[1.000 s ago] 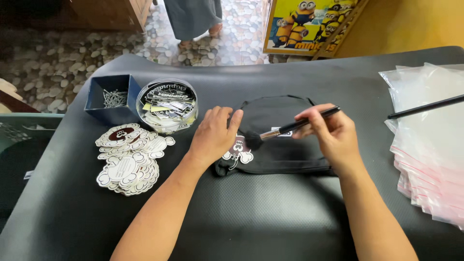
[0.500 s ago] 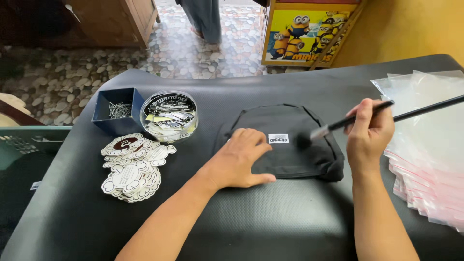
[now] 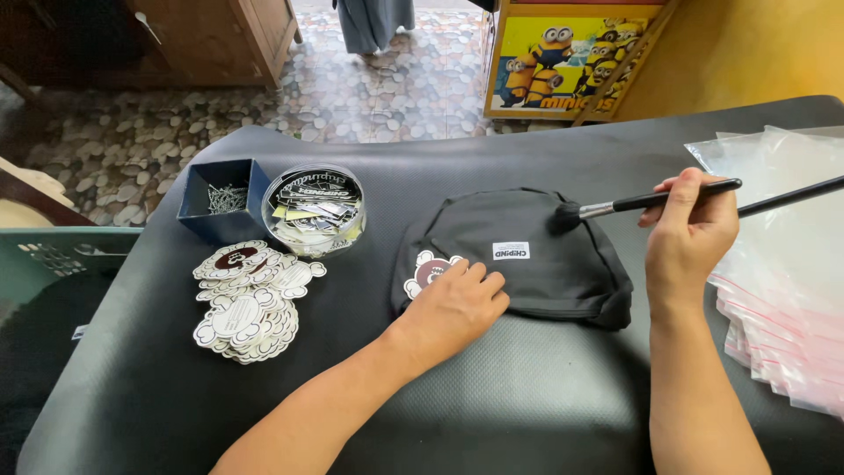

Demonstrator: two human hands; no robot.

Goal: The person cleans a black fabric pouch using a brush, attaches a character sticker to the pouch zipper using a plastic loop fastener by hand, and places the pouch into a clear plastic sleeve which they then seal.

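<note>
A folded black cloth item (image 3: 527, 255) with a small white label lies on the black table (image 3: 492, 413). My left hand (image 3: 453, 308) rests on its lower left edge, fingers curled against a white and brown paper tag (image 3: 425, 271) that sticks out there. My right hand (image 3: 690, 233) grips a thin black-handled brush (image 3: 615, 207) whose dark bristles touch the cloth's upper right part.
A pile of white and brown paper tags (image 3: 251, 299) lies left of the cloth. Behind it stand a round clear tub of small labels (image 3: 314, 209) and a blue box of pins (image 3: 221, 198). Clear plastic bags (image 3: 791, 290) are stacked at the right; a green crate (image 3: 44, 264) stands beside the left edge.
My left hand slid from the cloth's middle to its lower left edge. My right hand swept the brush rightward to the cloth's upper right. The camera view shifted a little.
</note>
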